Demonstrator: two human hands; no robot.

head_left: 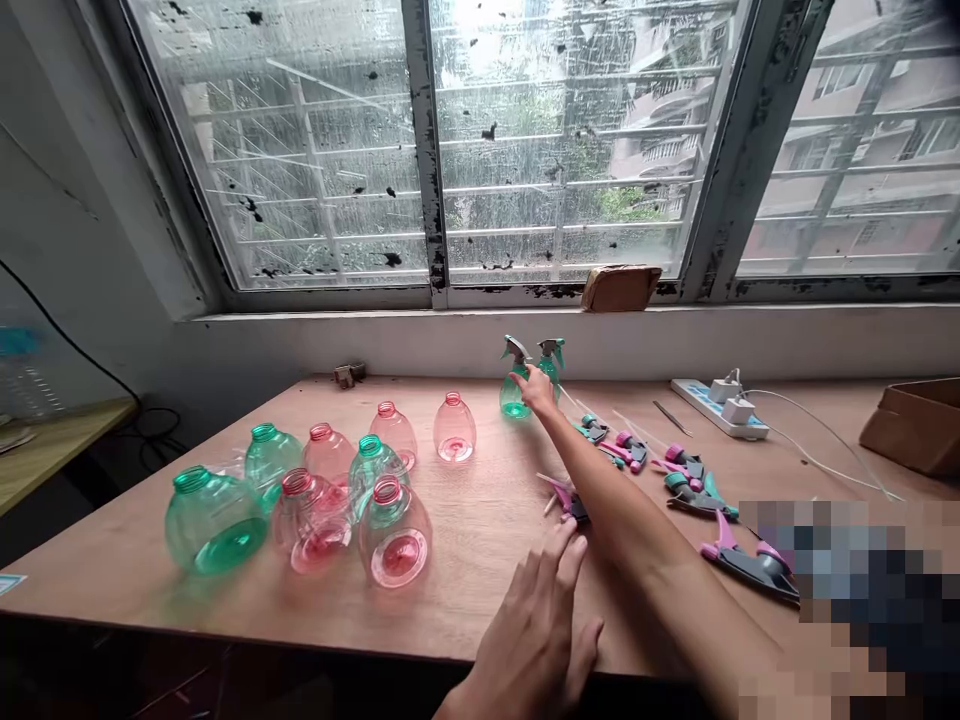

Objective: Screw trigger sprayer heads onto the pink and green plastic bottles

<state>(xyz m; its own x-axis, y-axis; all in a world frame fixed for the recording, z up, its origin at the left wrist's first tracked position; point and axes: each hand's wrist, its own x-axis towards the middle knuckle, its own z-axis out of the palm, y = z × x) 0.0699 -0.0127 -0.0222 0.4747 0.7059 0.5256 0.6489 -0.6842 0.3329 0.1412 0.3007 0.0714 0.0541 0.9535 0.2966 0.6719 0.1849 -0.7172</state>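
Observation:
My right hand [535, 389] reaches far across the wooden table [465, 600] and closes on a green spray bottle [512, 402] with a grey trigger head. A second green spray bottle [553, 360] stands just behind the hand. Near the front edge my left hand [534, 625] lies with fingers stretched out, empty, its fingertips close to a pink trigger head [568, 497]. Several more pink and teal trigger heads [694, 482] lie to the right of my right arm. Open-necked pink bottles [395, 535] and green bottles [214, 522] stand grouped at the left.
A white power strip [720, 408] with plugs and a cord lies at the back right. A cardboard box [919, 425] sits at the right edge. A brown block [620, 288] rests on the window sill. A lower side table [52, 440] stands at the left.

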